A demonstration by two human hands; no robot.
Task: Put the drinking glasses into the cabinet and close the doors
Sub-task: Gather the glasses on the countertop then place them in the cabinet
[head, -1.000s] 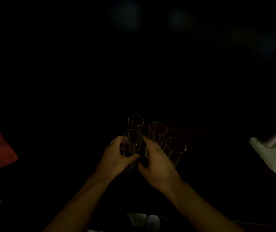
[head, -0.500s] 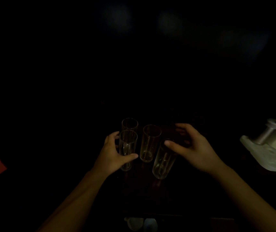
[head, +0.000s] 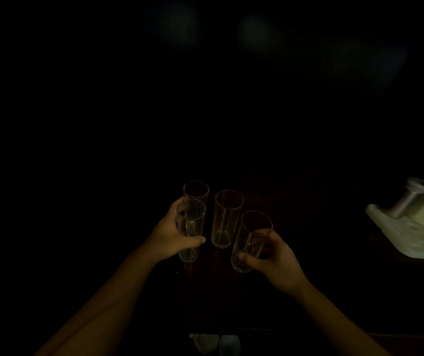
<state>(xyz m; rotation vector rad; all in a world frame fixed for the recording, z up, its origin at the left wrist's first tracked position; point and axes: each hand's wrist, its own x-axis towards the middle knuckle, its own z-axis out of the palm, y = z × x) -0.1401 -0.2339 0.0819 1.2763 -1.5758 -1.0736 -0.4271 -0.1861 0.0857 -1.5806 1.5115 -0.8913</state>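
four tall clear drinking glasses, standing in near darkness on a dark surface (head: 295,201). left hand (head: 170,237) wrapped around the near-left glass (head: 190,229), thumb across its front; right hand (head: 275,258) closed around the tilted near-right glass (head: 250,240). between the hands, a middle glass (head: 225,218) upright and untouched; just beyond the left hand, a far-left glass (head: 196,192) close behind the held one. likely the pick-up step, with no cabinet visible. next: lift both straight up, clear of the two neighbours, then carry to the cabinet.
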